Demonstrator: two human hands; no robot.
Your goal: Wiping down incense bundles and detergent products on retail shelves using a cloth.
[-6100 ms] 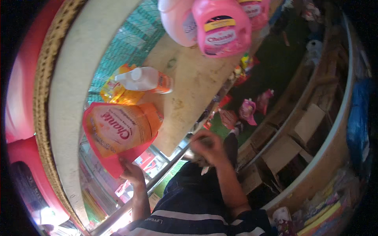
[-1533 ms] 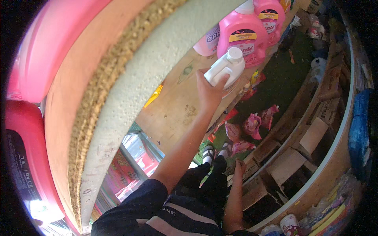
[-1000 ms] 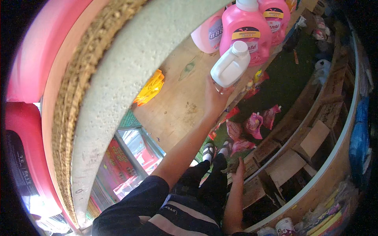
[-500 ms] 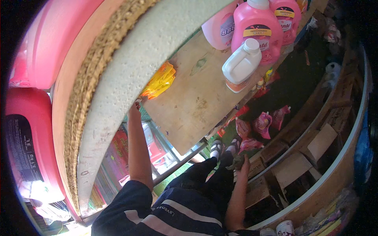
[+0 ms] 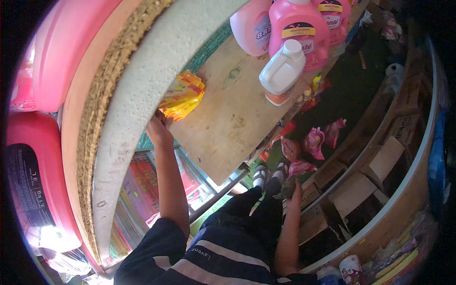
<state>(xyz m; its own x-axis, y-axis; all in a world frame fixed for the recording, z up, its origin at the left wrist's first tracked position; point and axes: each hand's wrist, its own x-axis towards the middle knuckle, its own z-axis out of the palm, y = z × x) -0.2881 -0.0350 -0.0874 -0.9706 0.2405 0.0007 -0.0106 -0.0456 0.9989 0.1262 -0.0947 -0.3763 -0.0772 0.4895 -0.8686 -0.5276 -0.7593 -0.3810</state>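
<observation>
The left hand (image 5: pixel 160 130) is at the lower corner of the yellow pouch (image 5: pixel 185 97), with its fingers bent and close together. They seem to touch it, but whether they grip it I cannot tell, since the upper shelf (image 5: pixel 124 83) hides a part of them. The pouch lies near the left edge of the board (image 5: pixel 221 137), and its left part goes out of sight behind the pale rim of this shelf. So on the left side the hand has only a narrow room, between the rim and the pouch.

To the right of the pouch there is wide bare wood, as far as the white bottle (image 5: pixel 281 76). This bottle stands upright near the right edge of the board, just in front of the pink jug (image 5: pixel 285 16); whether the two touch is not visible. Beyond the far left edge of the board shows a green net (image 5: pixel 209 50). The near corner of the board ends above a metal rail (image 5: pixel 225 192).

The right hand (image 5: pixel 296 194) is low, beside the leg, well apart from the board, and it is closed around a dark cloth (image 5: pixel 285 190). Right of it, near, are open cartons (image 5: pixel 354 194). Pink bags (image 5: pixel 313 142) lie on the floor past the feet.
</observation>
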